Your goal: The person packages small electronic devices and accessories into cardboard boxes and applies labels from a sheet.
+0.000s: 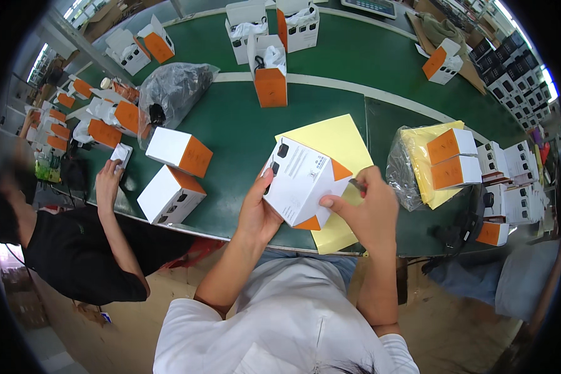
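A white cardboard box (298, 181) with orange side flaps and printed pictures of a black device is held tilted above the table in front of me. My left hand (258, 213) grips its near left side, thumb along the printed face. At the right end, where the orange flaps stick out, my right hand (375, 209) has its thumb pressed against the white end flap and its fingers curled behind. A small dark thing (358, 184) shows beside those curled fingers; its kind cannot be made out. Yellow sheets (336, 132) lie beneath the box.
Two white and orange boxes (168, 198) stand to the left, near a bulging plastic bag (176, 93). Opened boxes (271, 84) stand at the back. On the right, boxes (445, 163) rest on yellow padded envelopes (417, 156). A co-worker's hand (109, 177) works at far left.
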`<state>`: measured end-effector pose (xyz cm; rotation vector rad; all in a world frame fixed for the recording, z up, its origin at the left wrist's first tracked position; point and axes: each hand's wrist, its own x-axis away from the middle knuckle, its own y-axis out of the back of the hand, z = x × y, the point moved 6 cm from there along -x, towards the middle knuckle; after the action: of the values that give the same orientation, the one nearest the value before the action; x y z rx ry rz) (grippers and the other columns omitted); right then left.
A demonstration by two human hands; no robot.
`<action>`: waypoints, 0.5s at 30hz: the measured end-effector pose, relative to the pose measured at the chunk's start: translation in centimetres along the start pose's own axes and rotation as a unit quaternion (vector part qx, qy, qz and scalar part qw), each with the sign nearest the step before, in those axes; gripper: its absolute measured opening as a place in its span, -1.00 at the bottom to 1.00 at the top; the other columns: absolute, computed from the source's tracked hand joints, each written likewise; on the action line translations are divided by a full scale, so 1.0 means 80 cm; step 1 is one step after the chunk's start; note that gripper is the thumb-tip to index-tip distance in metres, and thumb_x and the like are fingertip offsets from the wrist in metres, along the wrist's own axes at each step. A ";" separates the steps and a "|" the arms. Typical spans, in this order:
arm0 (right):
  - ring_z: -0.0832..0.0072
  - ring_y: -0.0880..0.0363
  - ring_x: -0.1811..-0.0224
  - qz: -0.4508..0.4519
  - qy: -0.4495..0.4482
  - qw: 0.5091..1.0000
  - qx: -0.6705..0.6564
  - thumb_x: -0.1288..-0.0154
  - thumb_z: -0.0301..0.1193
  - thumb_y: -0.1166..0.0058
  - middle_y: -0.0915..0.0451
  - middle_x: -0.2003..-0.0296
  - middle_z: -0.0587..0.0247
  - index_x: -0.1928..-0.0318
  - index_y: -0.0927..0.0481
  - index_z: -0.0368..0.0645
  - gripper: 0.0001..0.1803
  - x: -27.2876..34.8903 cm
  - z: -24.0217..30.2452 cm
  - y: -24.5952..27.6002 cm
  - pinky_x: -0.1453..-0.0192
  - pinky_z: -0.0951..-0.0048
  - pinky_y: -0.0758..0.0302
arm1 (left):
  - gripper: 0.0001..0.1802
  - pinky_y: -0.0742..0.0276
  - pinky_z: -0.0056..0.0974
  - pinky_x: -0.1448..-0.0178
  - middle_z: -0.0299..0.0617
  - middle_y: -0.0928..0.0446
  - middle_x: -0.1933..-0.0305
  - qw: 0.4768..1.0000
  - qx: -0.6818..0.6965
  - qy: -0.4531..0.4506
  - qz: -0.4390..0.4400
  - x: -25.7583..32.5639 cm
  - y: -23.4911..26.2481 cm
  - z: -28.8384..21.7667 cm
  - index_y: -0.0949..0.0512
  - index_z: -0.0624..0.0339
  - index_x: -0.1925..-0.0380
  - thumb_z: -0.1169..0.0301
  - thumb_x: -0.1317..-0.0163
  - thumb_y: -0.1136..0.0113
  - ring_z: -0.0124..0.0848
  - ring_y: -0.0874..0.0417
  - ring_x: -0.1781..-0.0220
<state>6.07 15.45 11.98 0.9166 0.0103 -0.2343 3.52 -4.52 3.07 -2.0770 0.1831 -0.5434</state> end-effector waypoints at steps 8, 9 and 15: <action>0.75 -0.26 0.44 -0.056 -0.164 0.829 -0.532 -0.51 -0.37 -0.13 -0.38 0.43 0.51 0.19 -0.51 -0.10 -0.88 0.013 -0.105 -0.028 0.44 0.69 -0.20 | -0.32 -0.51 -0.10 -0.44 -0.01 -0.44 -0.46 0.959 -0.231 -0.147 0.070 -0.054 -0.065 -0.022 -0.37 0.29 -0.46 0.26 -0.41 -0.29 -0.20 -0.53 -0.43; 0.75 -0.26 0.44 -0.067 -0.164 0.827 -0.534 -0.51 -0.37 -0.13 -0.38 0.43 0.51 0.19 -0.51 -0.10 -0.88 0.023 -0.114 -0.018 0.44 0.69 -0.20 | -0.35 -0.50 -0.09 -0.43 0.02 -0.44 -0.46 0.913 -0.344 -0.198 0.097 -0.073 -0.092 -0.023 -0.46 0.29 -0.40 0.25 -0.38 -0.33 -0.18 -0.52 -0.44; 0.81 -0.30 0.37 -0.067 -0.126 0.857 -0.496 -0.45 -0.50 -0.23 -0.45 0.37 0.55 0.09 -0.50 -0.15 -0.85 0.046 -0.100 0.009 0.28 0.68 -0.24 | -0.37 -0.47 -0.01 -0.40 0.09 -0.40 -0.49 0.536 -0.701 -0.448 0.143 -0.228 -0.238 0.066 -0.63 -0.08 -0.28 0.10 -0.19 -0.49 0.09 -0.50 -0.32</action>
<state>10.52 21.44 7.29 -0.1567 -0.0458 -0.4227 -11.90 15.95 11.03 -3.3734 0.4029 1.4700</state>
